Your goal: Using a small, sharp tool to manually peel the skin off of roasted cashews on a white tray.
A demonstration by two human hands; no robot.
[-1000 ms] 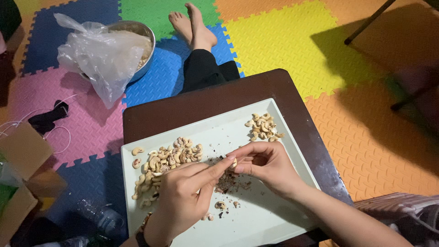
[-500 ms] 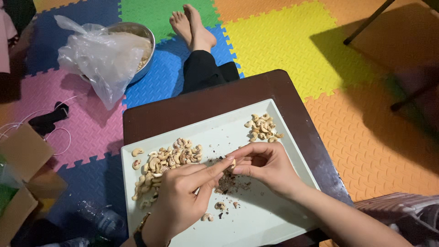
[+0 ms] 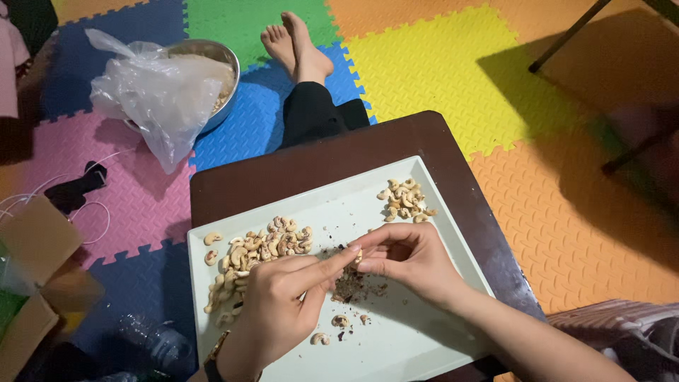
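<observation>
A white rectangular tray (image 3: pixel 417 339) lies on a small dark brown table (image 3: pixel 297 170). Both hands meet over its middle on a single cashew nut (image 3: pixel 358 255). My right hand (image 3: pixel 410 262) pinches the nut between thumb and fingers. The extended fingers of my left hand (image 3: pixel 279 304) press against the same nut. A large pile of cashews with skins (image 3: pixel 258 255) lies at the tray's left. A smaller pile of pale cashews (image 3: pixel 403 200) sits at the far right corner. Dark skin scraps (image 3: pixel 348 284) are scattered under my hands.
Coloured foam floor mats surround the table. A metal bowl (image 3: pixel 212 78) with a clear plastic bag (image 3: pixel 155 99) stands at the far left. My legs and bare feet (image 3: pixel 297 42) stretch out beyond the table. Cardboard boxes (image 3: pixel 35 269) sit at the left.
Both hands stay together on the nut over the tray's middle, with only slight finger movement. The piles have not shifted.
</observation>
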